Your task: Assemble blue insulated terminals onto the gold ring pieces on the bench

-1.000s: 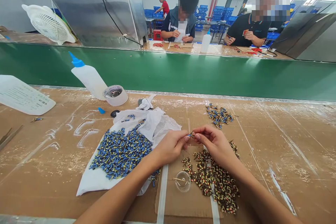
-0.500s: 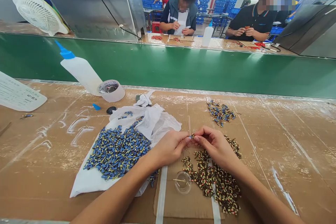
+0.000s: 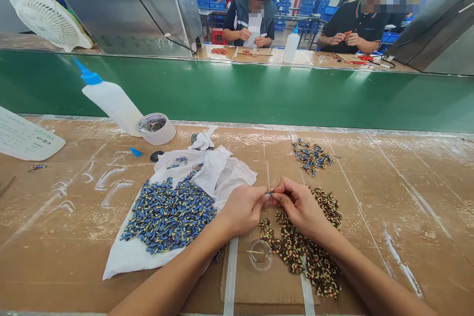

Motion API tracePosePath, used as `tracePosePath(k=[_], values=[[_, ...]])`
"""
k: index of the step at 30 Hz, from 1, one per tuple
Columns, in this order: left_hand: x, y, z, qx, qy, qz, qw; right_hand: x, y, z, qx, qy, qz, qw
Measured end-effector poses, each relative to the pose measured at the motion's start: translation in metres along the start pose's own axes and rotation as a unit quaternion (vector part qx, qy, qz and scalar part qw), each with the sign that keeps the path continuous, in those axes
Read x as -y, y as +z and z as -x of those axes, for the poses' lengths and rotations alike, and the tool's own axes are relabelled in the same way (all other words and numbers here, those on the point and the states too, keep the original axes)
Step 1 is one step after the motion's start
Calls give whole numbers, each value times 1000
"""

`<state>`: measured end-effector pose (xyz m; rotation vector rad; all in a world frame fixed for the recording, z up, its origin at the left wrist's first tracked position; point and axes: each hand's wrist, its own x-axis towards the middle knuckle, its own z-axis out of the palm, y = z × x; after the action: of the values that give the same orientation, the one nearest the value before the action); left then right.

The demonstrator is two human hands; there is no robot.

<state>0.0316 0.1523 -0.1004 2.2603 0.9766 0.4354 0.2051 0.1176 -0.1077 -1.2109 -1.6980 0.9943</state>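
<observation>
My left hand (image 3: 242, 209) and my right hand (image 3: 301, 206) meet fingertip to fingertip over the cardboard. Pinched between them is a tiny blue and dark piece (image 3: 269, 194), mostly covered by the fingers. Left of my hands, a heap of small blue and yellow pieces (image 3: 166, 215) lies on a white plastic bag (image 3: 114, 261). Under and beside my right hand spreads a heap of dark, cream and red pieces (image 3: 303, 252). A clear round cup (image 3: 267, 264) with a thin stick (image 3: 255, 252) in it stands below my hands. Farther back sits a smaller pile of blue-and-cream pieces (image 3: 311, 157).
A squeeze bottle with a blue tip (image 3: 111, 103) leans by a tape roll (image 3: 157, 133); a labelled white bottle (image 3: 29, 136) lies far left. Beyond the green strip (image 3: 229, 94), two people work with red pieces. A white fan (image 3: 48, 19) is at back left.
My hands stay together at nearly the same spot, and the fingers have shifted slightly around the tiny piece. The camera view has moved a little.
</observation>
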Motion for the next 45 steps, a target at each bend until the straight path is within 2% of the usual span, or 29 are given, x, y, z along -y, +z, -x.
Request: tracePosePath(k=[4, 8, 13, 20, 26, 37, 40, 45], values=[[-2, 2, 0, -7, -10, 11, 1000, 1, 1, 0, -10, -13, 10, 1000], [-3, 5, 1, -13, -15, 26, 999, 3, 3, -1, -13, -7, -28, 1000], [-4, 3, 0, -26, -24, 44, 998, 3, -2, -5, 3, 37, -90, 995], [-4, -9, -2, 10, -2, 88, 996, 1, -7, -7, 28, 95, -200, 975], [-5, -16, -1, 38, 3, 109, 993, 2, -7, -8, 30, 95, -192, 976], [-4, -18, 0, 36, 17, 101, 994, 0, -6, -6, 38, 100, -204, 973], [-4, -15, 1, 32, 21, 81, 996, -1, -6, -6, 27, 96, -185, 978], [-4, -5, 2, -1, 12, 57, 998, -2, -4, -5, 9, 51, -124, 991]])
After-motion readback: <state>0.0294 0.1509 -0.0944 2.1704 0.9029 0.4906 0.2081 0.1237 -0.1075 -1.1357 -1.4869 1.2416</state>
